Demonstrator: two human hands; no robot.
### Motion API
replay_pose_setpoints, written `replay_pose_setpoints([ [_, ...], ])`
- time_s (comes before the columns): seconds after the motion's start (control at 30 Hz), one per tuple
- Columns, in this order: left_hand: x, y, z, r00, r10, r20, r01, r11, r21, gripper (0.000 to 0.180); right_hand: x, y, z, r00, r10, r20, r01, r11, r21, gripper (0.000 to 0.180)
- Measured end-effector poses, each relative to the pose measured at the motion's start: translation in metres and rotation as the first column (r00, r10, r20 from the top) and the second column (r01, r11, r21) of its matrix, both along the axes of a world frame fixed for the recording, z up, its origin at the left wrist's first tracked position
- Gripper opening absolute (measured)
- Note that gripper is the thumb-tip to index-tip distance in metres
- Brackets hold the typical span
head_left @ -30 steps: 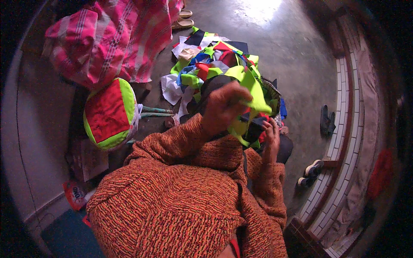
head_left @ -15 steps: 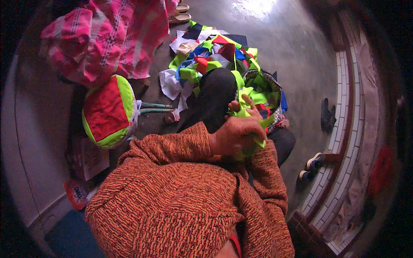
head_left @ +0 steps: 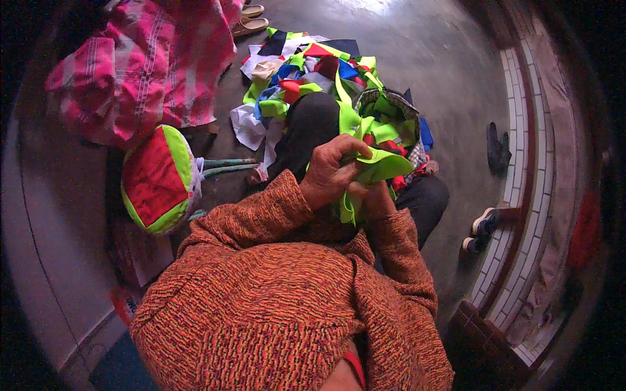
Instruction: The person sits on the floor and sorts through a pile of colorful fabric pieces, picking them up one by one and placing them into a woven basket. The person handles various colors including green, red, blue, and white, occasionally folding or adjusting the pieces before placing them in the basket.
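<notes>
My left hand is closed, thumb and fingers pinching the edge of a neon yellow-green fabric scrap. Just below and to the right, my right hand also grips the scrap; cloth covers part of its fingers. A loose end hangs between the hands. Beyond them sits a checkered cloth bag, its mouth filled with neon and red scraps. To its left a heap of fabric scraps in neon, white, blue, red and black spreads over the floor. My bent knee in black trousers rises beside the bag.
A round stool with a red and neon cushion stands at left on greenish legs. Pink plaid cloth drapes at upper left, near tan shoes. Dark shoes lie at right by a white-tiled step.
My left hand has turned and drawn left, uncovering my right hand. The neon scrap is now spread toward the right. The whole view has shifted slightly.
</notes>
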State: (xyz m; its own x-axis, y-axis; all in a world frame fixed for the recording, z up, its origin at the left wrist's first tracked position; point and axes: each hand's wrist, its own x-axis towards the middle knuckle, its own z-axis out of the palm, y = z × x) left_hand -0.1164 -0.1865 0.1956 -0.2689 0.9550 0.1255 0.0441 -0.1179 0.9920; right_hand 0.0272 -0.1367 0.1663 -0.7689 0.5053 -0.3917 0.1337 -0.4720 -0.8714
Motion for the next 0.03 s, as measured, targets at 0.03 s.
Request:
replay_pose_setpoints([
  [0.03, -0.0016, -0.0013, 0.0013, 0.999, -0.009, -0.046, 0.008, 1.0, -0.021, 0.013, 0.0019, -0.0001, -0.0012, 1.0, -0.004, 0.002, 0.004, 1.0, -0.004, 0.078],
])
